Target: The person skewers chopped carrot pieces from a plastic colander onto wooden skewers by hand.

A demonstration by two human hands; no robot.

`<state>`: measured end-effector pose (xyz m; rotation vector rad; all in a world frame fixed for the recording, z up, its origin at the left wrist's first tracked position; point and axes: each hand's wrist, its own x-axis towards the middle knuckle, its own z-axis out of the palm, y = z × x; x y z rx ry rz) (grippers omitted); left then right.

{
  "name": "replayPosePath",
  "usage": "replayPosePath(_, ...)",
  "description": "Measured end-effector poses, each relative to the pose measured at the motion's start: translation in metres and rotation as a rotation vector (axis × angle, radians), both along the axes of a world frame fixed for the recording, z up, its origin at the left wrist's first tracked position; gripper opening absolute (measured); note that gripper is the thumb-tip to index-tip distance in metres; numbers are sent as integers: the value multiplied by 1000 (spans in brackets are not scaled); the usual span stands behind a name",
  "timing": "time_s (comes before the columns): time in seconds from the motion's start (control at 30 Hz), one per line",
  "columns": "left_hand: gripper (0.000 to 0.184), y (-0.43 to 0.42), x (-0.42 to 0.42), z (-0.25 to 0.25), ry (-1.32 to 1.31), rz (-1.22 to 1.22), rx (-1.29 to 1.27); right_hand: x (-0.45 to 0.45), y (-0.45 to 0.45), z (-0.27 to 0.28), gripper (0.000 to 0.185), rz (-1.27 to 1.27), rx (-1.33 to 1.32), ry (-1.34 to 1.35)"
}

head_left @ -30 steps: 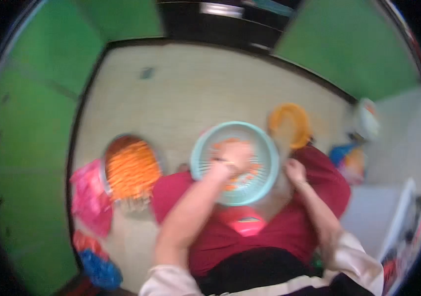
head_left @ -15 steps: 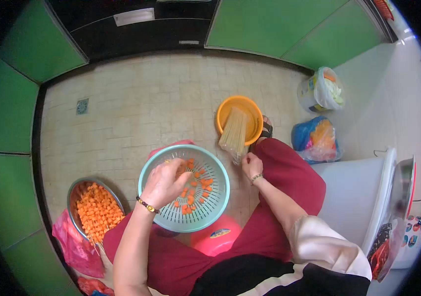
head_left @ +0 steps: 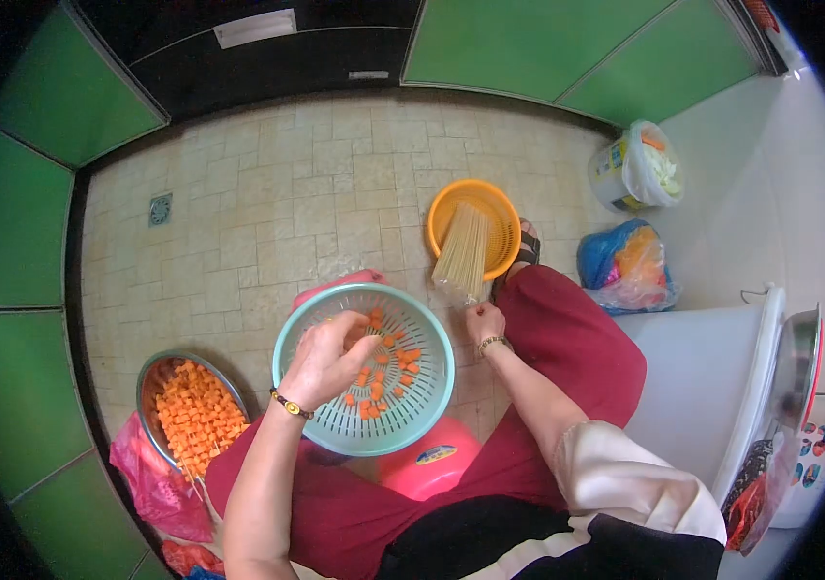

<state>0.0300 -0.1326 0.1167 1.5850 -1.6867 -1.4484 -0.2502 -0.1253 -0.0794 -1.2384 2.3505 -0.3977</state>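
Observation:
My left hand [head_left: 324, 360] hangs over a pale green colander [head_left: 439, 324] with loose orange carrot cubes [head_left: 377, 387] in it. Its fingers curl downward and hide whatever is between them. My right hand [head_left: 485, 327] is closed, its fingertips at the lower end of a bundle of thin bamboo skewers [head_left: 464, 249] in clear wrap. The skewers lean in an orange basket [head_left: 514, 224], sticking out over its near rim. At far left, a metal bowl [head_left: 145, 387] holds skewered carrot cubes [head_left: 198, 414], with several stick ends poking out at the bottom.
The colander rests on something pink [head_left: 340, 282]. A red stool-like item [head_left: 427, 464] lies between my legs. Pink bags [head_left: 156, 478] sit under the bowl. At right stand a lined bucket [head_left: 616, 174] of scraps, a blue bag [head_left: 616, 256] and a white box [head_left: 698, 377]. Green cabinets [head_left: 16, 387] border the floor.
My right hand has moved slightly left and up to the lower end of the skewer bundle. My left hand stays over the colander. The view has shifted a little.

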Motion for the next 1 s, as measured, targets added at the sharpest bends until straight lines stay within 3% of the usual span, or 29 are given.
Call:
replayPosePath(0.13, 24, -4, 4, -7, 23, -20, 2, -11, 8, -29, 27, -6, 108, -3)
replayPosePath(0.33, 24, 3, 7, -19, 17, 46, -26, 7, 46, 80, 14, -393, 404, -970)
replayPosePath(0.43, 26, 14, -5, -23, -79, 13, -62, -1, 88, 107, 6, -487, 360, -1476)
replayPosePath(0.53, 32, 37, -28, -43, -122, -94, -23, 10, 126, 151, 8, -589, 322, -1593)
replayPosePath(0.7, 35, 96, -92, -49, 187, -167, 453, 44, 176, 187, 8, -307, 231, -1539)
replayPosePath(0.87, 29, 130, -103, -56, 452, -36, 507, 73, 194, 189, 12, 170, 133, -1218)
replayPosePath(0.9, 28, 129, -101, -51, 489, -31, 523, 70, 193, 183, 16, 422, 118, -1044)
replayPosePath(1.0, 23, 118, -71, -57, 75, -320, 54, 60, 174, 229, 19, 832, -139, -757)
